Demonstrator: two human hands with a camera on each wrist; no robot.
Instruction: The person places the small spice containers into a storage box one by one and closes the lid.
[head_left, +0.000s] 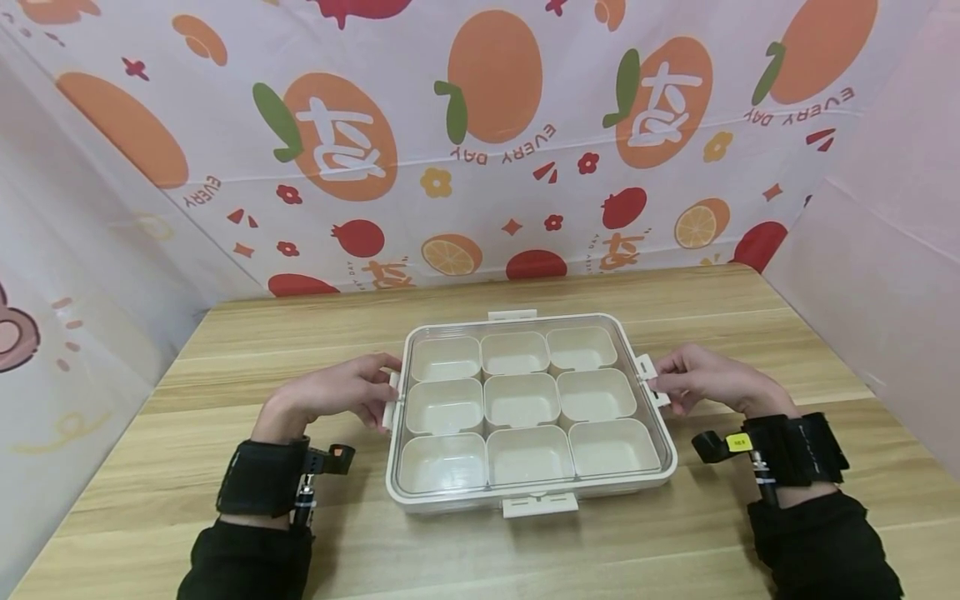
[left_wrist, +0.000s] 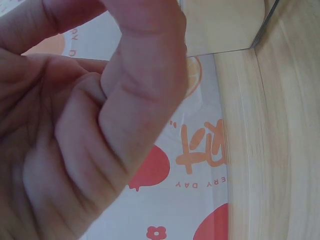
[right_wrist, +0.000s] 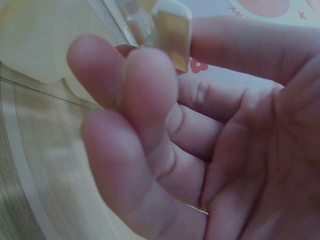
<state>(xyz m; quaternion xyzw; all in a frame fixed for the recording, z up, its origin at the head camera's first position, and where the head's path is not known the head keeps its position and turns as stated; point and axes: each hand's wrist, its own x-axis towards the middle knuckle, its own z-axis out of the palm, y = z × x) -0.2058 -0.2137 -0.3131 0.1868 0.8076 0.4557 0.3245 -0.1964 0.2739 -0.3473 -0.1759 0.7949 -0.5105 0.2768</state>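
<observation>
A cream, shallow storage box (head_left: 465, 501) with a clear lid stands on the table, its cups (head_left: 522, 401) in three rows of three showing through the lid. My left hand (head_left: 341, 392) holds the box's left side at the latch (head_left: 391, 402), fingers bent; in the left wrist view the box's clear wall (left_wrist: 225, 25) lies beyond the fingers. My right hand (head_left: 708, 381) pinches the right latch (head_left: 651, 379), which stands out from the lid. Up close in the right wrist view, the thumb and curled fingers are about that latch (right_wrist: 172, 32).
Flap latches also stick out at the box's front (head_left: 540, 505) and back (head_left: 512, 315). The wooden table (head_left: 600, 554) ends at a fruit-printed cloth (head_left: 480, 208) behind. Pale cloths hang left (head_left: 112, 275) and right (head_left: 892, 250).
</observation>
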